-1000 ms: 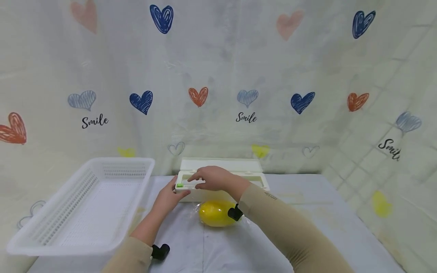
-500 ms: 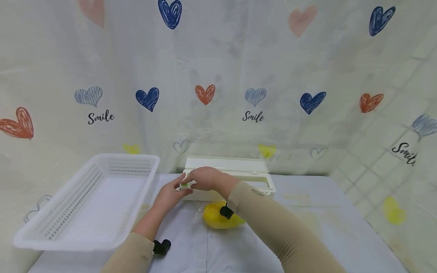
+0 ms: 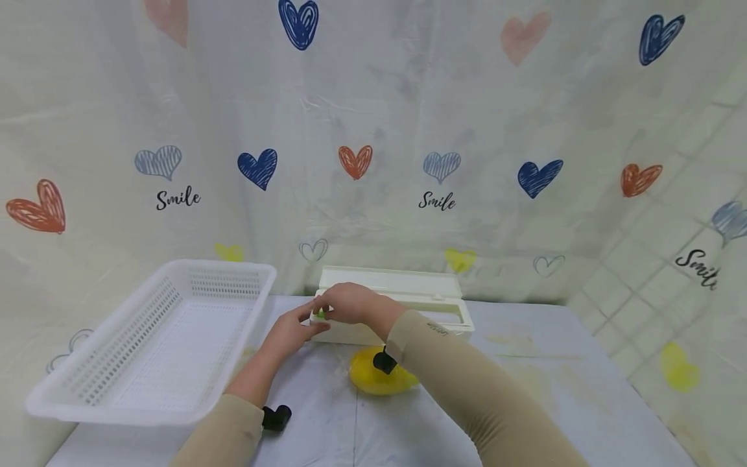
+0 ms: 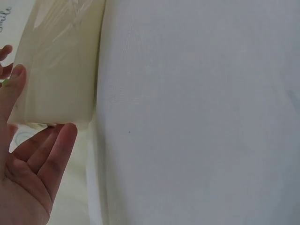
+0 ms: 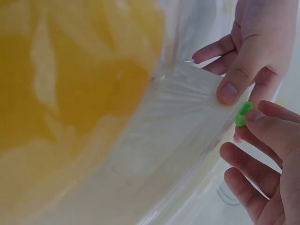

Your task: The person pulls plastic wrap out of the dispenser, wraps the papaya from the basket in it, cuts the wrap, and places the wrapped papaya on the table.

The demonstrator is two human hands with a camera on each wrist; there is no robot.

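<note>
A long white plastic wrap dispenser lies at the back of the table, its lid raised. My left hand grips its left end, thumb on the front and fingers at the end face. Beside it, my right hand pinches a small green slide cutter at the same end. Clear film covers the dispenser's front in the right wrist view. Just in front, partly behind my right wrist, sits a yellow melon-like fruit with clear film around it.
A white perforated basket stands on the left of the table. Behind everything hangs a pale sheet printed with hearts. The table's white cover stretches off to the right.
My right hand has moved left to the dispenser's left end and now pinches the green slide cutter. My left hand keeps its hold there. The head view has shifted slightly.
</note>
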